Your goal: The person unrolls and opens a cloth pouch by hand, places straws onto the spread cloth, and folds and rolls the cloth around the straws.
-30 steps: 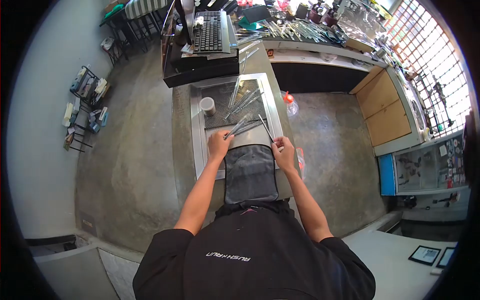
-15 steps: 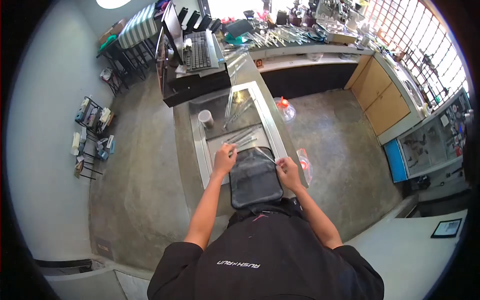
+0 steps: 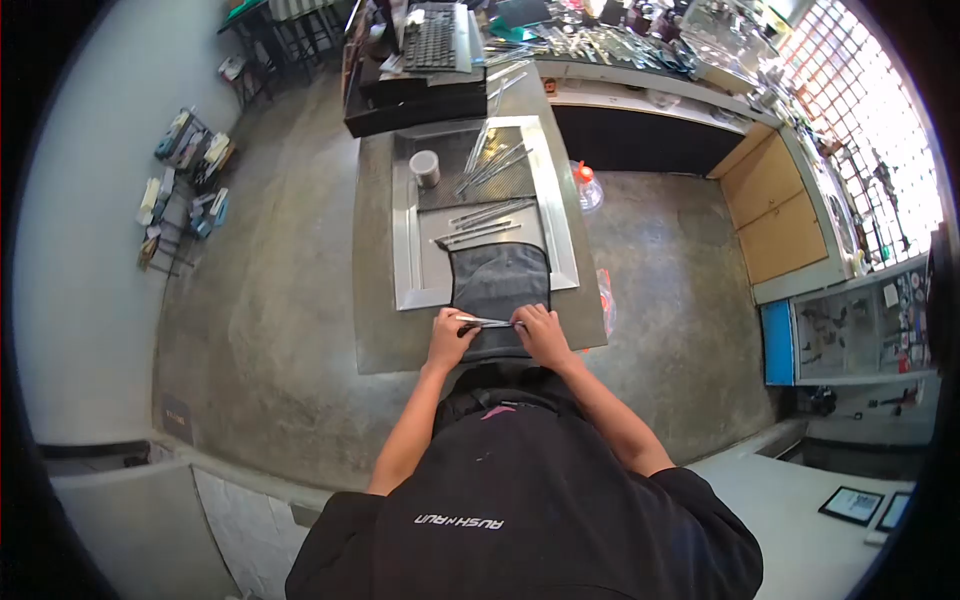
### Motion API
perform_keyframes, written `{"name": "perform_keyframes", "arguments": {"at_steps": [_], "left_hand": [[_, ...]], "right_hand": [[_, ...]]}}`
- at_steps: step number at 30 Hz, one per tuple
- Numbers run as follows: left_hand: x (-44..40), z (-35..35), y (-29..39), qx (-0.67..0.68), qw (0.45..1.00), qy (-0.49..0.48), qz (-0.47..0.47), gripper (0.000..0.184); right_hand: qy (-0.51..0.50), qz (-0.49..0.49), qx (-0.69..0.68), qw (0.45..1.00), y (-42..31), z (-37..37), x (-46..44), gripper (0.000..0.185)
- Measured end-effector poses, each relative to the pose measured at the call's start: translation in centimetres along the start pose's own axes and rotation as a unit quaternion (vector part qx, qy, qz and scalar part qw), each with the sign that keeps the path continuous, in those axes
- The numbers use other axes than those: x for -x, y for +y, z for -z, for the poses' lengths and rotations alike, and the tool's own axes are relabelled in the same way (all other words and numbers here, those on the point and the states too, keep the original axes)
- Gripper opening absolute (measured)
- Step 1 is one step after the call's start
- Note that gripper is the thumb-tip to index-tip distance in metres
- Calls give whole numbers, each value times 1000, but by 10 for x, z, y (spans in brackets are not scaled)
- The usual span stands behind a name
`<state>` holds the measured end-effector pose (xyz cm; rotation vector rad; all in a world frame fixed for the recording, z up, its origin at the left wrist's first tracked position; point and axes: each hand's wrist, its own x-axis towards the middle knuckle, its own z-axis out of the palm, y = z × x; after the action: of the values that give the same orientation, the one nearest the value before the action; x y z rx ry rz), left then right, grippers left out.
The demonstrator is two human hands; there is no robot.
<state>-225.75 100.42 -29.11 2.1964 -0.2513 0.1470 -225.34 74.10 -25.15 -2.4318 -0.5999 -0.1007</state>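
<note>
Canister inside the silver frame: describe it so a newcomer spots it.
Start at the long grey table, then the silver frame lying on it. Inside its far left part, on dark mesh, stands a short pale-topped canister. It is squat and round, while its neighbours are thin rods lying down.

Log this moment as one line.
left hand: holding rod | right hand: holding rod | cloth: under rod | other rods: beyond cloth
</note>
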Motion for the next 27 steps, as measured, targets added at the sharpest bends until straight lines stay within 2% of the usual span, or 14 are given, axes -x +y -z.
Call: {"name": "perform_keyframes", "arguments": {"at_steps": [3, 5, 6, 9, 10, 15, 17, 19, 21, 22, 24, 26, 27], "left_hand": [[0, 12, -2, 53, 998, -21, -13, 22], [-5, 28, 11, 64, 997, -33, 12, 24], [-6, 34, 11, 60, 998, -29, -19, 30], [-3, 47, 14, 7, 999, -9, 34, 35], [-2, 47, 15, -2, 1000, 22, 7, 38], [0, 39, 29, 59, 998, -13, 4, 31], [0, 33, 41, -25, 1000, 10, -2, 30], [-2, 23, 52, -10, 1000, 20, -4, 28], [-2, 17, 59, 8, 998, 10, -63, 26], [-1, 15, 61, 10, 998, 9, -63, 26], [5, 10, 63, -64, 995, -27, -66, 33], [8, 7, 60, -111, 991, -60, -43, 43], [8, 5, 55, -142, 987, -60, -42, 40]], "right_hand": [[11, 0, 17, 1000, -3, -3, -5, 14], [15, 1, 54, 998, 2, -9, -6, 13], [24, 12, 72, 997, 2, -10, -7, 12], [38, 24, 96, 994, 2, -13, -9, 13], [42, 22, 96, 994, 3, -14, -10, 13], [23, 39, 140, 989, 6, -18, -16, 12], [27, 27, 149, 988, 9, -20, -20, 11], [26, 15, 160, 987, 14, -20, -20, 11], [14, -11, 162, 987, 17, -19, -18, 12], [14, -13, 164, 986, 18, -19, -16, 12], [8, -49, 81, 996, 18, -18, -15, 11], [12, -48, 71, 996, 19, -14, -13, 10], [17, -48, 60, 997, 20, -13, -13, 8]]}}
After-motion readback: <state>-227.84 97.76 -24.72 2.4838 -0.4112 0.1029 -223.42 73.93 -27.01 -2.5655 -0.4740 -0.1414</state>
